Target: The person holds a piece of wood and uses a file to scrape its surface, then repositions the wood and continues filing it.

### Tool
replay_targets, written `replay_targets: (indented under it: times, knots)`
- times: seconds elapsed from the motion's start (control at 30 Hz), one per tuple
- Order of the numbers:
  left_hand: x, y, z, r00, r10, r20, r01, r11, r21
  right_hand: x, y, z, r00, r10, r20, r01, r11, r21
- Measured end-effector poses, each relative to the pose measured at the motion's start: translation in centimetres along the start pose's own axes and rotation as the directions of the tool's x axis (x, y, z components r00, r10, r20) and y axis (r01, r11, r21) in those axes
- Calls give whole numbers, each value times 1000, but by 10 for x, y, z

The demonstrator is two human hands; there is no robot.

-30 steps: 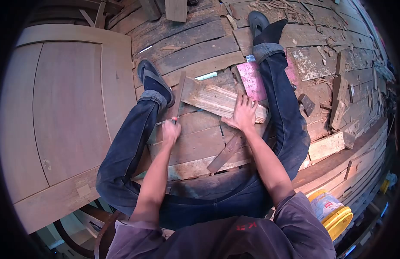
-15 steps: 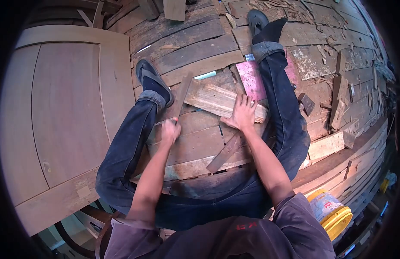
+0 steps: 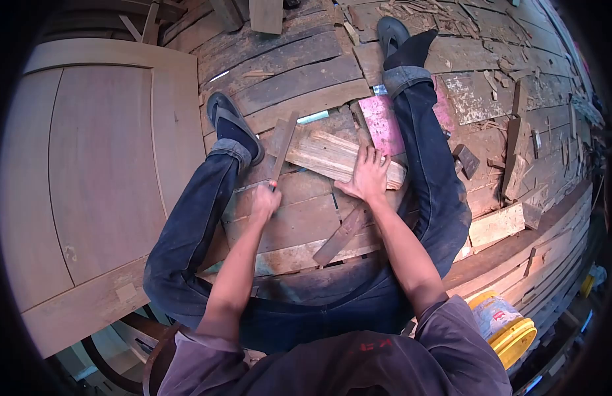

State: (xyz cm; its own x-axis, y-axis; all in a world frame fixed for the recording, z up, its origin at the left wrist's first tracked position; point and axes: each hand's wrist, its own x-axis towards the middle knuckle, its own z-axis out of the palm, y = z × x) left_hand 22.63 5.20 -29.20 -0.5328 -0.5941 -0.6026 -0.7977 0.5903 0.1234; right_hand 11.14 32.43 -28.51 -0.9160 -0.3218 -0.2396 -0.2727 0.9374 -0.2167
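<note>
Sat on a floor (image 3: 299, 72) of worn, mismatched planks, strewn with offcuts toward the far right. Had a large pale door (image 3: 101, 165) lying flat at the left, close against the left knee and shin. Spread both legs, in dark jeans (image 3: 194, 218), wide apart, with the work framed between them.

Kept a light, rough board (image 3: 326, 155) lying slantwise on the floor between the shins, well forward of the lap, with its right end up against the right leg. Had a pink panel (image 3: 382, 122) just beyond that board, partly tucked under the right shin. Had a yellow bucket (image 3: 507, 327) with a labelled lid at the lower right, behind the right hip. Showed a dark slat (image 3: 339, 236) lying at an angle on the planks below the right wrist, just beside the board's near edge.

Clenched the left hand (image 3: 265, 200) into a tight fist round the handle end of a long, flat blade (image 3: 281, 142), pointed away from the body and laid across the board's left end. Could not tell whether that blade bore teeth. Pressed the right hand (image 3: 367, 177) down flat on the board's near edge, fingers spread apart and wrapped round nothing.

Wore a dark sandal (image 3: 228, 115) on the left foot, near the blade's far end.
</note>
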Motion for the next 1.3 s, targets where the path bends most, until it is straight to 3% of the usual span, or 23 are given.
replay_targets:
  times: [0.13, 0.23, 0.3, 0.4, 0.47, 0.53, 0.6, 0.67, 0.77, 0.83, 0.87, 0.9, 0.97, 1.0, 1.03, 1.07, 1.1, 1.13, 1.17, 1.2, 1.23, 1.3]
  knots:
    - [-18, 9, -17, 997, -68, 44, 69, 997, -34, -1, 2, 1, 1000, -1, -3, 1, 1000, -3]
    - [3, 23, -24, 990, 114, -88, -116, 993, -18, -1, 1, 4, 1000, -8, -28, 7, 1000, -20]
    - [14, 69, -41, 996, 71, -49, -70, 997, 9, 0, 1, 3, 1000, -6, -14, 6, 1000, 5]
    - [20, 68, -16, 996, 89, -30, -91, 994, -54, 3, 0, -4, 1000, 2, -6, -2, 1000, -7]
    - [-2, 44, 12, 998, 25, -55, -34, 987, -157, -1, -1, 5, 999, -7, -54, 6, 1000, -20]
    - [-27, 21, 48, 978, -11, -210, -24, 986, -163, -6, -3, 6, 999, -6, -49, 7, 1000, 20]
    - [-34, 8, 84, 997, -39, -71, 21, 970, -243, -4, 0, 11, 997, -12, -82, 14, 1000, 25]
    - [-76, 47, 55, 971, -133, 197, 206, 885, -417, 2, 4, 18, 998, -28, -57, 30, 999, 36]
    - [-106, 66, 23, 890, 102, 444, 220, 758, -614, -5, 9, 0, 998, -16, 53, 11, 996, 90]
    - [-133, 77, -10, 865, 221, 451, 152, 741, -654, -3, 10, 2, 996, 23, 87, -33, 993, 111]
    - [-144, 78, -20, 849, 278, 450, 117, 730, -673, -8, 8, -4, 997, 72, 22, -74, 993, 92]
    - [-150, 78, -21, 872, 284, 398, 82, 717, -692, -6, 12, 3, 990, 126, 62, -139, 937, 320]
    - [-158, 82, -23, 915, 286, 284, 13, 683, -730, 10, 27, 31, 969, 175, 172, -246, 671, 699]
    - [-171, 84, -32, 915, 308, 261, -8, 661, -750, -18, 10, -3, 943, 118, 311, -332, 317, 888]
    - [-177, 83, -33, 924, 314, 218, -63, 689, -722, -47, -12, -45, 871, -57, 489, -490, -13, 872]
    - [-198, 78, -44, 896, 433, 103, -176, 558, -811, -63, -18, -54, 858, -354, 372, -459, -203, 865]
    - [-179, 74, -13, 909, 416, 28, -247, 591, -768, -75, -21, -51, 830, -426, 359, -504, -298, 811]
    - [-205, 74, -38, 918, 369, 145, -199, 746, -636, -88, -34, -59, 782, -550, 293, -512, -299, 805]
    - [-187, 68, 12, 913, 357, -199, -399, 670, -626, -94, -40, -57, 783, -523, 335, -511, -235, 827]
    - [-214, 63, -28, 902, 432, -2, -367, 764, -530, -93, -37, -44, 818, -493, 296, -428, -178, 886]
    - [-206, 58, -18, 912, 399, 96, -311, 824, -474, -98, -43, -36, 867, -390, 311, -414, -213, 885]
    - [-211, 49, -17, 889, 454, 50, -423, 860, -287, -96, -38, -19, 881, -372, 293, -324, -24, 946]
